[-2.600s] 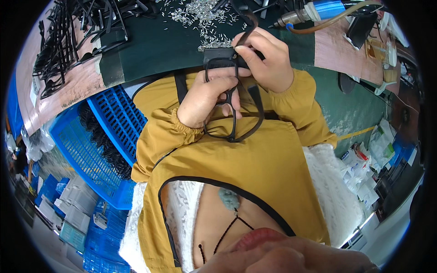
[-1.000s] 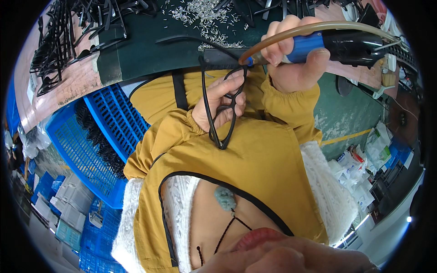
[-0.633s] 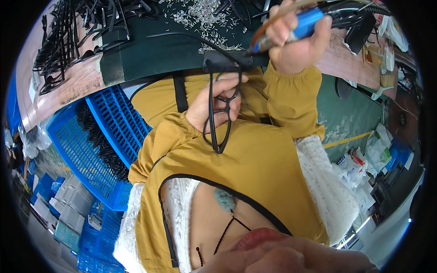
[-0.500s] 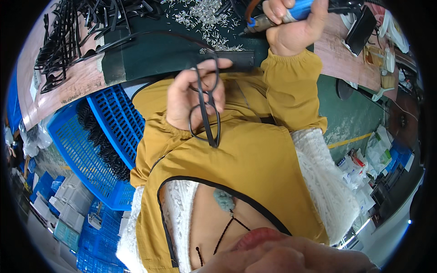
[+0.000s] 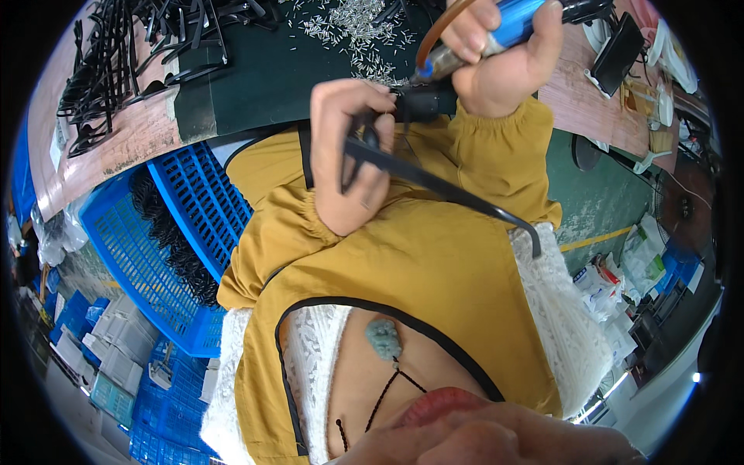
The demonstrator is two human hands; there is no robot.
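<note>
My left hand point(image 5: 339, 167) is closed around a black eyeglass frame point(image 5: 453, 186), in front of the table edge. One temple reaches out to the right across my apron, its curved tip pointing down; my fingers cover much of the front. In my right hand point(image 5: 500, 74) is a blue powered screwdriver point(image 5: 518, 19), tilted so that its tip points left and down, close to the fingertips of my left hand. Whether the tip touches the frame I cannot tell. A dark block point(image 5: 430, 103) sits at the table edge under the tip.
Many small silver screws or pins point(image 5: 360, 31) lie scattered on the dark green mat point(image 5: 256, 89). Black eyeglass parts point(image 5: 116, 70) are heaped at the table's left. Blue baskets point(image 5: 143, 260), one with black parts, stand below left. A dark phone-like device point(image 5: 618, 54) is at the right.
My left hand has turned and moved up and right, swinging the eyeglass temple from upper left to lower right. My right hand has lowered the screwdriver slightly, its tip now close to the left hand.
</note>
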